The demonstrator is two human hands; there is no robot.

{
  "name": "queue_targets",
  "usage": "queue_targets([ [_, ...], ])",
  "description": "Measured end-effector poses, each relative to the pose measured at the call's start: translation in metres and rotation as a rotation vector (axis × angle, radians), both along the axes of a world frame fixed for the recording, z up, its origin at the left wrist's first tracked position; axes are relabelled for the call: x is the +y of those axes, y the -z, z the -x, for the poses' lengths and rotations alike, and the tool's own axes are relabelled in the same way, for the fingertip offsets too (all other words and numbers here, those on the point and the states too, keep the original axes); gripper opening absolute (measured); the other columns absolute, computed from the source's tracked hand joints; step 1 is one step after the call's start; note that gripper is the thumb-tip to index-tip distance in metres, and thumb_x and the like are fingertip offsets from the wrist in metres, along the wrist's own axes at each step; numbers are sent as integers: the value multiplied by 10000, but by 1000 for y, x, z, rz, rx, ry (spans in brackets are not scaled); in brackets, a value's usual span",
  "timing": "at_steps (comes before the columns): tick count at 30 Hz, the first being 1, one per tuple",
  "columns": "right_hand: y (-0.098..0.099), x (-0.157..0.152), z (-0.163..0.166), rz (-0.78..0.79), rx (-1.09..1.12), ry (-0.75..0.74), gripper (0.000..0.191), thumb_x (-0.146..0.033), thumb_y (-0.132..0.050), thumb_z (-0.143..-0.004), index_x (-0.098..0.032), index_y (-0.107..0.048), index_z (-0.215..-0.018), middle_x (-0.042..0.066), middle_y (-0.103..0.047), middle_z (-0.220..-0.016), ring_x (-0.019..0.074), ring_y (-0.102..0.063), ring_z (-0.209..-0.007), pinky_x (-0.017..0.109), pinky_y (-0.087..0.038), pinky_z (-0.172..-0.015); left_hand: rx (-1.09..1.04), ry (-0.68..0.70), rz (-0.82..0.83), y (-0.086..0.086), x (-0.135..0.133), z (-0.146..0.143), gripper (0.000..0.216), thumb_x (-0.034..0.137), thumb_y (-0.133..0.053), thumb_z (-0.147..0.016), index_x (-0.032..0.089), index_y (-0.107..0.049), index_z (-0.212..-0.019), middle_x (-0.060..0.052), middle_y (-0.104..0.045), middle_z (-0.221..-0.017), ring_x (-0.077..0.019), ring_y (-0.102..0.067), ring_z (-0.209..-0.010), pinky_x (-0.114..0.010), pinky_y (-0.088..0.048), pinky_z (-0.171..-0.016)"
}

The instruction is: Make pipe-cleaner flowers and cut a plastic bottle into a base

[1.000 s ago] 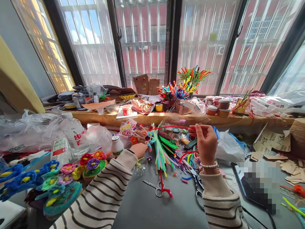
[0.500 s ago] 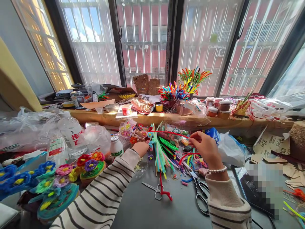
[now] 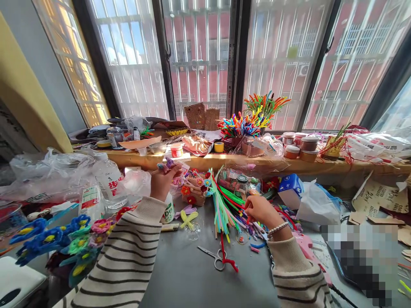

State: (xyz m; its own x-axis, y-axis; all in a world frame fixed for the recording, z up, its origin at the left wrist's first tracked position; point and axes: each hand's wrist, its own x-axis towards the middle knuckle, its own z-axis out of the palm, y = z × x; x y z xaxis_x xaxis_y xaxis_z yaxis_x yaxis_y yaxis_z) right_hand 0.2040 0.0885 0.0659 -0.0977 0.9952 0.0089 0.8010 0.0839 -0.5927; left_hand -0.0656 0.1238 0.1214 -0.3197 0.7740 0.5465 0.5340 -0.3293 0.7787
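Note:
My left hand (image 3: 163, 182) is raised in front of the sill, its fingers closed on a small purple-and-blue pipe-cleaner flower (image 3: 167, 163). My right hand (image 3: 262, 210) is low over the pipe-cleaner pile, fingertips pinched. A red pipe cleaner (image 3: 228, 196) runs to those fingertips, partly hidden among other strands. Left of that hand lies a bundle of pale green and pink pipe cleaners (image 3: 219, 209). Small scissors (image 3: 212, 256) rest on the table in front, a bent red pipe cleaner (image 3: 230, 262) across their handles. A brown box of small flowers (image 3: 192, 190) stands between my hands.
A white bottle (image 3: 168, 210) stands behind my left wrist. Blue pipe-cleaner flowers (image 3: 48, 235) crowd the left side. At right are a pink glue gun (image 3: 306, 246), a white bag (image 3: 316, 205) and a blue box (image 3: 290, 188). Jars (image 3: 292, 152) line the sill.
My left hand has moved up and left from beside the bundle, now with the flower in it. My right hand has come down and slightly left; the red pipe cleaner is no longer stretched across.

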Motion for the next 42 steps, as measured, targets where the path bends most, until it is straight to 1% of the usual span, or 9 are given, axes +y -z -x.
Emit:
queue_targets([
  [2, 11, 2, 8, 73, -39, -88, 151, -12, -537, -551, -153, -575, -586, -19, -574, -409, 112, -554, -372, 169, -396, -402, 207, -152, 98, 5, 12, -2, 423, 435, -329, -748, 86, -562, -797, -72, -631, -732, -128, -594, -588, -229, -467, -538],
  [4, 20, 5, 14, 111, -69, -146, 148, -24, -540, -555, -135, -597, -634, -14, -568, -392, 114, -544, -346, 169, -384, -385, 346, -223, 170, 10, 21, -4, 402, 430, -347, -741, 103, -579, -711, -76, -632, -669, -161, -598, -630, -253, -460, -577],
  [8, 28, 12, 19, 96, -85, -220, 155, -129, -513, -650, -148, -614, -766, 9, -631, -542, 98, -570, -411, 161, -398, -440, 526, -247, 252, 19, 31, -10, 336, 434, -470, -658, 132, -589, -569, -121, -624, -657, -250, -569, -774, -315, -420, -689],
  [12, 28, 16, 15, 67, -113, -264, 179, -296, -512, -687, -175, -641, -663, 10, -642, -580, 106, -574, -452, 173, -400, -479, 649, -229, 328, 25, 39, -14, 323, 414, -437, -680, 146, -615, -649, -115, -627, -717, -231, -562, -773, -291, -409, -680],
  [15, 29, 18, 3, 38, -157, -209, 252, -314, -451, -729, -175, -653, -673, 24, -645, -582, 121, -581, -490, 192, -402, -507, 702, -227, 384, 30, 45, -16, 354, 400, -393, -708, 130, -623, -698, -128, -627, -741, -233, -565, -756, -292, -409, -653],
  [20, 36, 25, -18, 35, -243, -109, 166, -204, -534, -654, -214, -669, -750, 22, -662, -644, 153, -600, -676, 202, -401, -611, 776, -205, 458, 42, 53, -23, 309, 348, -402, -715, 137, -619, -774, -118, -628, -789, -234, -557, -806, -297, -397, -683],
  [27, 42, 30, -7, -12, -318, 16, 286, -315, -529, -674, -240, -611, -938, 55, -643, -862, 189, -570, -825, 234, -390, -672, 788, -230, 499, 53, 55, -24, 297, 331, -404, -720, 145, -606, -832, -124, -614, -857, -238, -550, -835, -309, -396, -696],
  [34, 50, 29, 6, -44, -373, 73, 175, -227, -501, -684, -202, -643, -783, 78, -642, -790, 194, -582, -753, 230, -383, -589, 798, -227, 497, 52, 50, -25, 348, 352, -360, -739, 113, -592, -836, -148, -611, -857, -241, -558, -818, -304, -410, -674],
  [42, 54, 27, 9, -100, -369, 108, 173, -171, -472, -671, -172, -622, -759, 90, -628, -813, 197, -576, -741, 240, -375, -575, 801, -198, 515, 47, 34, -26, 293, 313, -380, -731, 103, -570, -807, -126, -620, -837, -213, -562, -824, -279, -410, -694],
])
